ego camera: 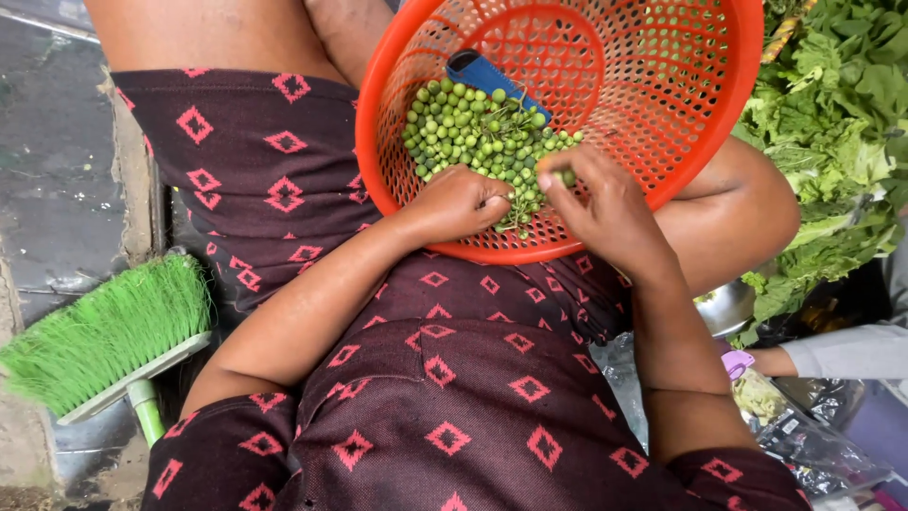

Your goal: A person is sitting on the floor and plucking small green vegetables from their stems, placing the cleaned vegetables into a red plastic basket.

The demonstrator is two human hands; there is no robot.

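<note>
Right hand (605, 203) pinching a single green berry (567, 177) between thumb and forefinger, just right of frame centre, inside the lower rim of the basket. Left hand (463, 202) curled shut over a sprig of thin stems (515, 210) at the lower edge of the berry heap — fingers folded in, knuckles up. Both hands nearly touching, wrists coming up from the bottom of the frame.

Heap of small green berries (473, 132) in the lower left of the orange basket (681, 85), which is perforated, tilted, and propped on a lap in the upper middle. Blue handle (482, 74) poking out above the heap, its far end buried among the berries.

Dark cloth with red diamonds (426, 397) across the centre and bottom. Green brush (99, 331) at lower left, on wet stone. Leafy greens (832, 123) piled at upper right — below them a metal bowl (724, 308), partly hidden. Another person's grey sleeve (851, 352) at the right edge
</note>
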